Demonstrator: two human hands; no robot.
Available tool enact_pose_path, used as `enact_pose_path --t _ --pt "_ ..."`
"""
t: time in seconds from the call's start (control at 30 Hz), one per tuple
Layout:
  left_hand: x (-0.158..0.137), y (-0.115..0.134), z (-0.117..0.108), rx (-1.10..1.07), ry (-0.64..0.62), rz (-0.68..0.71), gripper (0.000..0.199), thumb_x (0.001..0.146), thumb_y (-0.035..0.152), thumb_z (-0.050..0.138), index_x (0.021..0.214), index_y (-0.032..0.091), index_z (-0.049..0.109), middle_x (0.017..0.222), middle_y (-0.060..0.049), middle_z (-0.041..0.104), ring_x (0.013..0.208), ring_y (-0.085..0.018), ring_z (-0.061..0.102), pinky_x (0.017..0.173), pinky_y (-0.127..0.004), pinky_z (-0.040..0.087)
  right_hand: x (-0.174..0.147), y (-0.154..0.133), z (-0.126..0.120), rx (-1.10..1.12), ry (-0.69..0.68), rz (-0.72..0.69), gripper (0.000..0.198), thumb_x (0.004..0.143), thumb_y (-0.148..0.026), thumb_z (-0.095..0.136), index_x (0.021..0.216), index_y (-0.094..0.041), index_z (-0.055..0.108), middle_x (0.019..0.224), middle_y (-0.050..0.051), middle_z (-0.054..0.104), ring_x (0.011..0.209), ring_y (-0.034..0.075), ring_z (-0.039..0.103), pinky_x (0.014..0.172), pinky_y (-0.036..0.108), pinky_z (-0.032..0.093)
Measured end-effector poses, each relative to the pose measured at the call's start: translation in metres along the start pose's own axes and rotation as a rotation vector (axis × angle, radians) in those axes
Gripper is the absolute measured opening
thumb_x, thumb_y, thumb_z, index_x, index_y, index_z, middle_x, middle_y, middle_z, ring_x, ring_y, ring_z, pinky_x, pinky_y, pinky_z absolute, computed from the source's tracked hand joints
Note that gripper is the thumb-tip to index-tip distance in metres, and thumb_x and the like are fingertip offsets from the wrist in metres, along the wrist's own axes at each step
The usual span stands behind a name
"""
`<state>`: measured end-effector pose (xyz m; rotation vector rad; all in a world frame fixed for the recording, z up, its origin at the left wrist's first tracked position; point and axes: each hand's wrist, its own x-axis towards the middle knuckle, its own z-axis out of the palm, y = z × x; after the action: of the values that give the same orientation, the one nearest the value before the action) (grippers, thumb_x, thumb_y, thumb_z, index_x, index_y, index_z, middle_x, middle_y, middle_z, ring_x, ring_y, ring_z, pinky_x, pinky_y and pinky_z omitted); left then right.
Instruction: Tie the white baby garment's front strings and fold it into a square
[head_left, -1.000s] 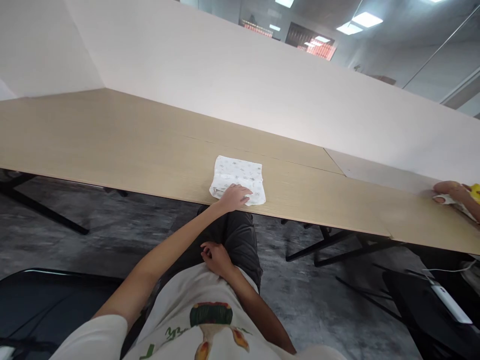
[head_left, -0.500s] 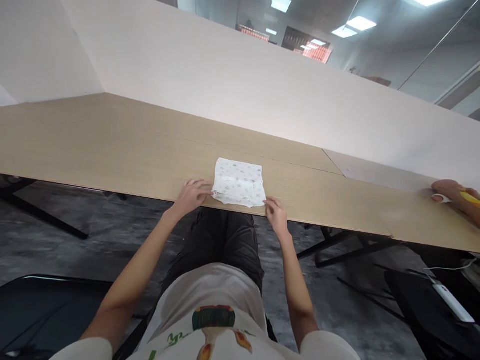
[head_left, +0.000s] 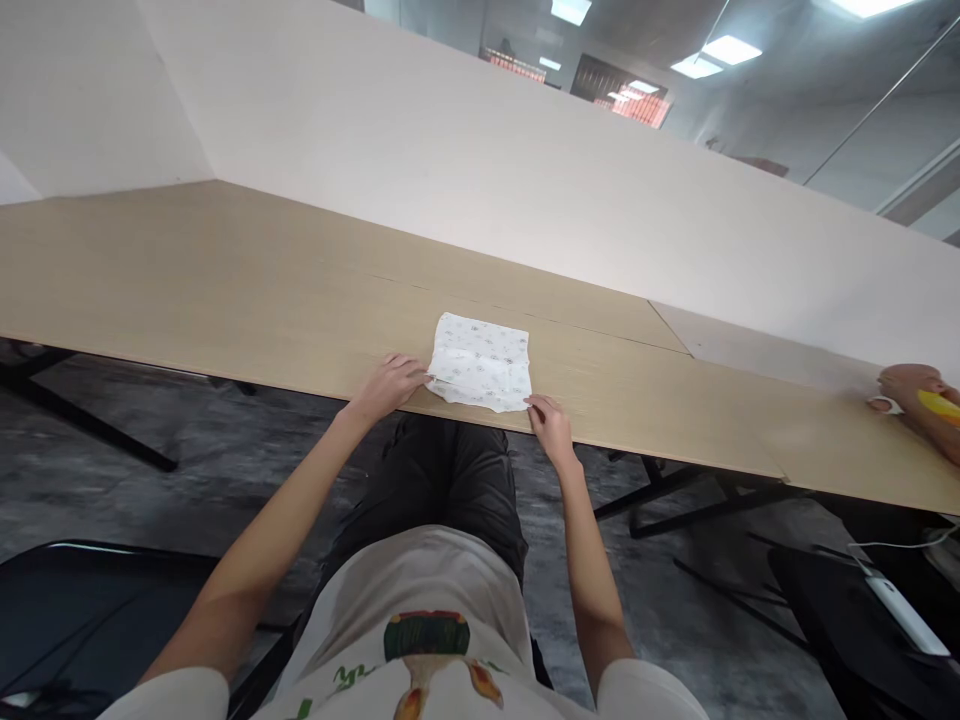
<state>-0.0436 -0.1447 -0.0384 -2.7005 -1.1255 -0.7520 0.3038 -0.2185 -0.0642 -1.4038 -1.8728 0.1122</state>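
Legible text: none.
Item 1: pale shirt (head_left: 450,575); green script-like lettering (head_left: 351,678) on the front, on the body side of the left hand (head_left: 390,385); strokes too small and slanted to read. Second green mark (head_left: 304,708), farther from that hand, at the view's lower edge; unreadable.
Item 2: white cloth (head_left: 480,362), between the left hand and the right hand (head_left: 551,428); small scattered printed motifs, too fine to tell whether any are letters.
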Motion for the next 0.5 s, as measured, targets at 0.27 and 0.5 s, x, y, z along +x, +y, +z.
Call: enact_pose_path --t 0.27,0.5 --pt "-0.001 0.003 0.001 -0.058 0.018 -0.011 0.03 0.092 0.023 0.044 0.094 0.023 0.074 0.105 -0.01 0.073 0.104 -0.024 0.064 0.094 -0.043 0.048 0.005 0.001 -0.005 0.107 -0.034 0.043 0.018 0.085 -0.026 0.054 0.088 -0.019 0.07 0.099 0.012 0.073 0.097 0.025 0.068 0.089 0.04 0.054" --pt "-0.007 0.01 0.0 -0.105 0.063 -0.062 0.031 0.09 0.024 0.042 0.094 0.021 0.073 0.103 -0.011 0.074 0.099 -0.025 0.066 0.092 -0.043 0.049 0.001 -0.002 -0.014 0.083 -0.085 -0.028 0.029 0.085 -0.016 0.044 0.095 -0.02 0.071 0.104 0.01 0.072 0.1 0.023 0.067 0.092 0.039 0.053"
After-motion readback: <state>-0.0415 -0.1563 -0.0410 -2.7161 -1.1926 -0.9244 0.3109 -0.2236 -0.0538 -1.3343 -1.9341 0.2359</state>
